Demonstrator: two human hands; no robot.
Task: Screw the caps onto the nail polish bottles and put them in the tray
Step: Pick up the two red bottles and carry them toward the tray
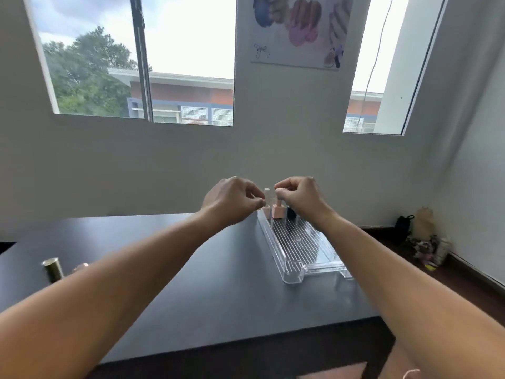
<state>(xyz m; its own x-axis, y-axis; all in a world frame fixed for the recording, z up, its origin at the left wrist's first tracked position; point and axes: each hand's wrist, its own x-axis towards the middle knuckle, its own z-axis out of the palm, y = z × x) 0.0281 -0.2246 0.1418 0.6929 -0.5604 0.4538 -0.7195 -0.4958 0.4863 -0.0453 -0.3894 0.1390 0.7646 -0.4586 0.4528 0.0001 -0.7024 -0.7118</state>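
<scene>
A clear ribbed tray (297, 250) lies on the dark table, running away from me. At its far end stand a pink nail polish bottle (277, 211), a paler bottle (266, 212) with a tall white cap (267, 191), and a dark bottle (291, 213). My left hand (232, 201) is pinched against the pale bottle just below its cap. With fingertips closed, my right hand (299, 198) rests on top of the pink bottle's cap. Both hands hover over the tray's far end and partly hide the bottles.
A gold cap (53, 269) stands near the table's left side, and a small pinkish item (81, 267) beside it is mostly hidden by my left forearm. The wall sits close behind the tray. Clutter (426, 242) lies on the floor at the right.
</scene>
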